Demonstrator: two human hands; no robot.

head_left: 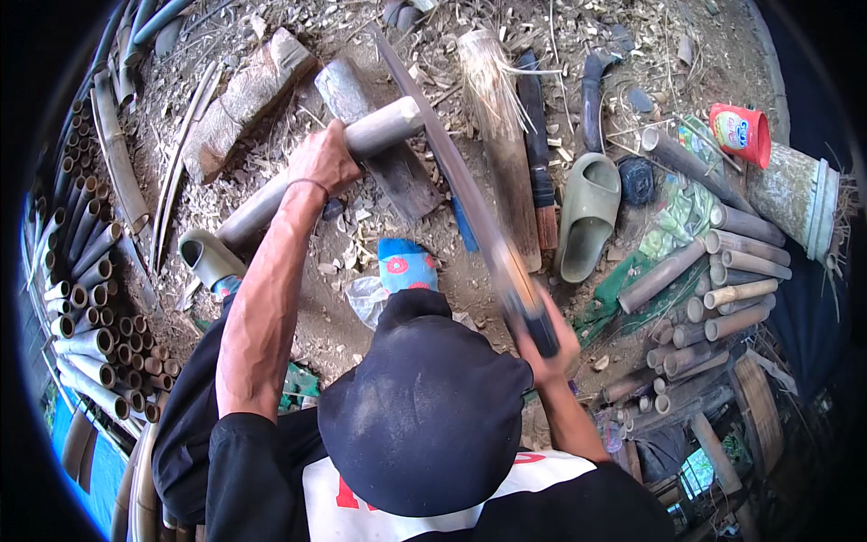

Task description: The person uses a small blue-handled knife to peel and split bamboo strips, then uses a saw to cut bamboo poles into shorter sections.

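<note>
My left hand (318,163) is wrapped round a grey-brown pole (388,126), which slants up to the right across a short log (402,176). The pole's pale, square-cut end points right. My right hand (551,348) grips the dark handle of a long-bladed cutting tool (452,163), whose blade runs up and left past the pole's end. Motion smears the tool, so I cannot tell whether its blade is a knife's or a saw's, or whether it touches the pole. Both hands are closed, the right one partly blurred.
Cut bamboo tubes (90,343) are stacked at left, more bamboo pieces (741,271) at right. Thick logs (253,99) and a frayed stump (492,99) lie ahead among wood chips. A loose green clog (587,230), a blue patterned sock (406,262) and a red packet (741,135) are in view.
</note>
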